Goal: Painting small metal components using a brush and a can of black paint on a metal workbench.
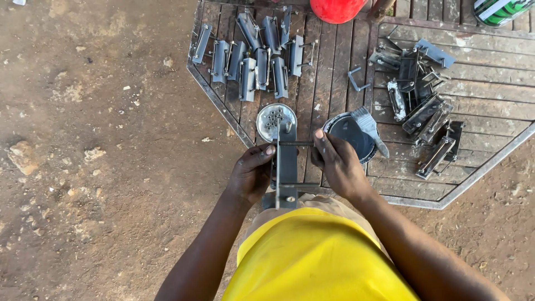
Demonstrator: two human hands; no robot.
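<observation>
Grey metal bracket with threaded rod (286,167), held at lower centre of frame.

Left hand (251,174) closed on the bracket's left edge; right hand (336,164) closed on its right side, thumb pressing the rod's end. Just above: round tin lid of small bolts (276,120) and dark paint tin (348,134) with flat brush (369,127), on a slatted wooden octagonal table (334,61). Row of grey painted brackets (253,56) upper centre; darker bracket pile (421,100) upper right.

Both bare forearms reach forward from the bottom of the view and converge at the centre. The left hand (252,174) is curled, thumb pointing right, fingers closed in a grip. The right hand (336,163) mirrors it, fingers bent inward, thumb raised forward.
</observation>
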